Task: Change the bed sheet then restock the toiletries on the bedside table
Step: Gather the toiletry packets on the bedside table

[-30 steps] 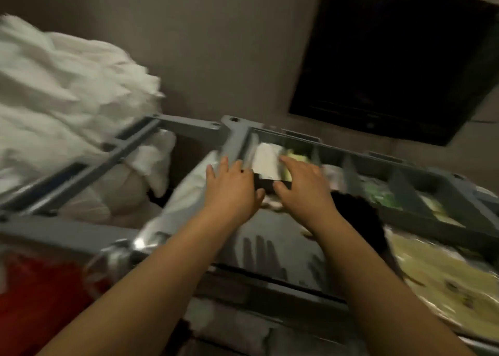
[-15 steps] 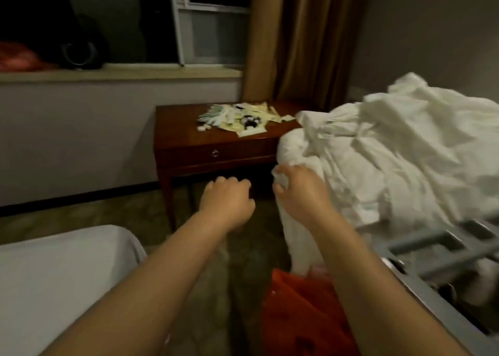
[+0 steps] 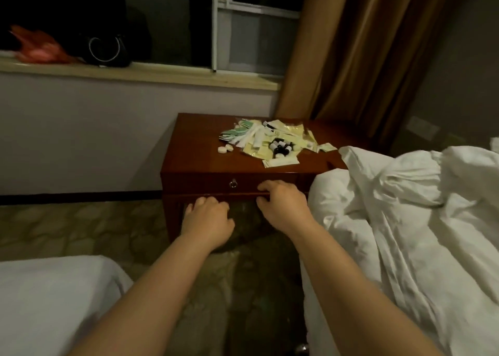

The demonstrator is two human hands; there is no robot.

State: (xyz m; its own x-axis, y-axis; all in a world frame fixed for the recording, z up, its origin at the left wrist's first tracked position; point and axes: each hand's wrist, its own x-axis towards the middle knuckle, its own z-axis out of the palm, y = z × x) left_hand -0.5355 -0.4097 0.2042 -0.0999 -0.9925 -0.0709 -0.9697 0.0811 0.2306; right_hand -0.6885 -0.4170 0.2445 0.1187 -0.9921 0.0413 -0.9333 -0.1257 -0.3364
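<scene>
On the dark red-brown wooden bedside table (image 3: 194,150) a loose heap of pale sachets and small dark bottles (image 3: 272,139) already lay, unsorted. The left hand (image 3: 206,220) and right hand (image 3: 282,204) were curled; whether either held anything I cannot tell. The rumpled white sheets (image 3: 405,207) looked unfinished.

Your table (image 3: 197,150) is dark red wood with one drawer, standing straight ahead of both hands. The toiletries (image 3: 270,142) lie in a loose heap on its top, beyond and above your right hand: pale yellow and green sachets, small dark bottles, two white round pieces at the left edge. The rumpled white sheet (image 3: 405,207) lies piled just right of your right hand.
</scene>
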